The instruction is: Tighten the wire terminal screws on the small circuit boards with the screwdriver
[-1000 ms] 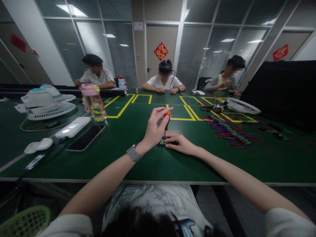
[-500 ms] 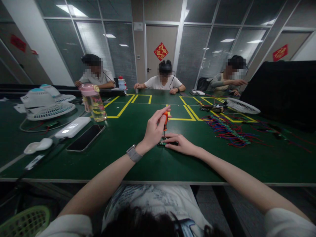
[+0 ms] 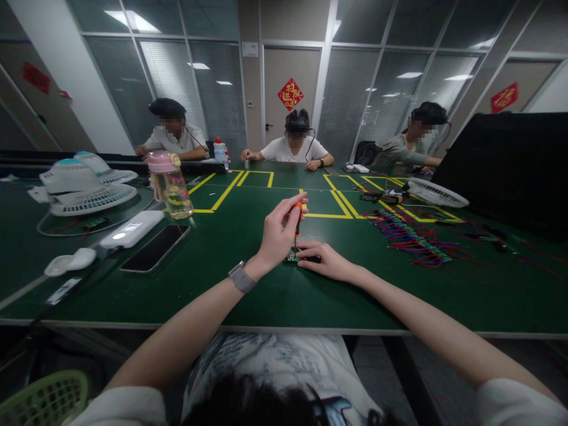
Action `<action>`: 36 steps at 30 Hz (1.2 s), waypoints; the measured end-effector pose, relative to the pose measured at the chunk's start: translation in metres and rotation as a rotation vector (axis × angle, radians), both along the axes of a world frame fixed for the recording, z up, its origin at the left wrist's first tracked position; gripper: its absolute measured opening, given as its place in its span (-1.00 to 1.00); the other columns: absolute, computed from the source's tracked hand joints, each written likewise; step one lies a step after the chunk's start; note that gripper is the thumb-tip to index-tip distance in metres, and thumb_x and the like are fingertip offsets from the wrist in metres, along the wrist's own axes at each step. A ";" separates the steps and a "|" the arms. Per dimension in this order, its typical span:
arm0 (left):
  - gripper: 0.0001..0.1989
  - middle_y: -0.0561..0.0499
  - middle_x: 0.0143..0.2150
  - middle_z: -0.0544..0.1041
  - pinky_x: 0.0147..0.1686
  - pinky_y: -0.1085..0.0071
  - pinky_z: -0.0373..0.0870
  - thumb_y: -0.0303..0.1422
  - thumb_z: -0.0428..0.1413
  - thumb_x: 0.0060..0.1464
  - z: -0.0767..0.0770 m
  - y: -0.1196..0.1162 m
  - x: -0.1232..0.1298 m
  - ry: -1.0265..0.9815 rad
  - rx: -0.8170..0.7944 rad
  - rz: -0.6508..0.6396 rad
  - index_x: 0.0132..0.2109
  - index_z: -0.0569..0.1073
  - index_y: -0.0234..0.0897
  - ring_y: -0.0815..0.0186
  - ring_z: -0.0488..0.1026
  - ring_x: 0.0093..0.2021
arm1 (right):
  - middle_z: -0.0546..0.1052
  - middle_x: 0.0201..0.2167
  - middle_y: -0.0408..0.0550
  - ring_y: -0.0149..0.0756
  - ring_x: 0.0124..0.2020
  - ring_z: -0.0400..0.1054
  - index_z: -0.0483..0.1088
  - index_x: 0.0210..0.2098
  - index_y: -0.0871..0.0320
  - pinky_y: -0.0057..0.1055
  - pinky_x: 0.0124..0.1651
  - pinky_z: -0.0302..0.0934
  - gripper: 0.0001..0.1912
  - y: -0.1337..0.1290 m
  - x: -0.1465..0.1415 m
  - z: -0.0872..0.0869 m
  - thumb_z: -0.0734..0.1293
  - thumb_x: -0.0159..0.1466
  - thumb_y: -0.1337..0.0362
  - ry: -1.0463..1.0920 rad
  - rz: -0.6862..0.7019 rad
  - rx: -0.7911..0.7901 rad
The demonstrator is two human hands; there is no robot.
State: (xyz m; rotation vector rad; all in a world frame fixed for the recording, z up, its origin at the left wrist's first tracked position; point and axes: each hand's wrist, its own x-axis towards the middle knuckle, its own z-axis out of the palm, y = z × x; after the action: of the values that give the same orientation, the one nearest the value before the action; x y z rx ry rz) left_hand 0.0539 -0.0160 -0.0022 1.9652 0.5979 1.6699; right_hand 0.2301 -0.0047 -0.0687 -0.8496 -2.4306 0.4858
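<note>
My left hand grips orange-and-black screwdriver upright on small green circuit board; right hand, pinch unclear, likely steadies it

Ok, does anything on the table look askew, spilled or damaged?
Nothing looks spilled or visibly damaged. The screwdriver in the left hand stands near upright. The wired boards at far right look untidy, their red and blue leads splayed about.

Bench: room between phone and left hand; upright bottle blocks beyond the phone. Gap also between right hand and wire bundle; past the bundle, white grille and black panel obstruct. Forearms cross near edge.
</note>
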 end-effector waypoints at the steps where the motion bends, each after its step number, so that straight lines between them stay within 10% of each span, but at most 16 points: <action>1: -0.69 -0.07 -0.06 0.47 -0.19 0.42 0.45 -0.33 -0.04 0.25 0.000 0.000 0.000 0.002 0.004 0.023 0.10 0.39 -0.17 0.36 0.46 -0.15 | 0.43 0.11 0.09 -0.10 0.14 0.31 0.50 -0.03 0.09 -0.08 0.21 0.14 -0.70 0.000 0.000 0.000 0.30 0.28 0.18 0.001 0.000 -0.001; 6: -0.78 -0.06 -0.05 0.36 -0.08 0.40 0.41 -0.32 0.10 0.15 0.000 0.001 -0.001 0.047 0.080 0.196 -0.06 0.52 -0.16 0.33 0.40 -0.07 | 0.45 0.09 0.10 -0.09 0.13 0.32 0.52 -0.07 0.09 -0.06 0.20 0.15 -0.72 0.000 0.000 -0.001 0.32 0.26 0.18 0.021 -0.008 0.000; 12: -0.67 -0.08 -0.03 0.43 -0.20 0.42 0.50 -0.36 -0.08 0.27 0.001 -0.002 0.001 0.016 -0.025 -0.085 0.13 0.38 -0.17 0.37 0.46 -0.16 | 0.45 0.10 0.06 -0.10 0.13 0.32 0.51 -0.05 0.07 -0.08 0.21 0.14 -0.71 0.002 0.000 -0.002 0.31 0.27 0.16 0.011 0.004 0.000; 18: -0.77 -0.04 -0.14 0.35 -0.18 0.43 0.45 -0.32 0.14 0.11 0.003 -0.004 0.000 0.084 0.067 0.121 -0.06 0.52 -0.18 0.37 0.40 -0.18 | 0.44 0.10 0.05 -0.11 0.14 0.31 0.51 -0.05 0.07 -0.09 0.22 0.13 -0.71 -0.001 -0.001 0.002 0.30 0.29 0.18 -0.010 0.005 0.003; 25: -0.68 -0.09 -0.01 0.46 -0.21 0.41 0.49 -0.34 -0.07 0.26 0.002 -0.003 0.001 -0.018 -0.047 -0.088 0.10 0.40 -0.19 0.35 0.49 -0.16 | 0.44 0.11 0.08 -0.10 0.15 0.30 0.50 -0.03 0.10 -0.10 0.22 0.14 -0.69 0.000 0.000 0.002 0.29 0.29 0.18 -0.025 0.000 0.002; 31: -0.79 -0.03 -0.14 0.38 -0.16 0.43 0.43 -0.32 0.15 0.11 0.002 0.000 -0.001 0.039 0.056 0.182 -0.10 0.53 -0.19 0.35 0.41 -0.17 | 0.44 0.11 0.09 -0.10 0.15 0.30 0.50 -0.03 0.10 -0.08 0.21 0.15 -0.70 -0.001 0.000 0.002 0.30 0.28 0.19 -0.017 0.000 0.007; 36: -0.69 -0.09 0.01 0.40 -0.20 0.43 0.47 -0.34 -0.08 0.27 0.001 -0.001 0.000 -0.025 -0.033 -0.044 0.07 0.43 -0.18 0.35 0.45 -0.12 | 0.43 0.11 0.10 -0.10 0.14 0.31 0.50 -0.03 0.12 -0.09 0.21 0.16 -0.70 -0.001 -0.001 0.002 0.30 0.28 0.20 -0.026 -0.006 0.010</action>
State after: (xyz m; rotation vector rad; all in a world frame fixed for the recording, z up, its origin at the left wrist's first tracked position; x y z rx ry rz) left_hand 0.0536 -0.0168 -0.0009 1.9176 0.5649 1.6455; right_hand 0.2295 -0.0059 -0.0663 -0.8644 -2.4514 0.4630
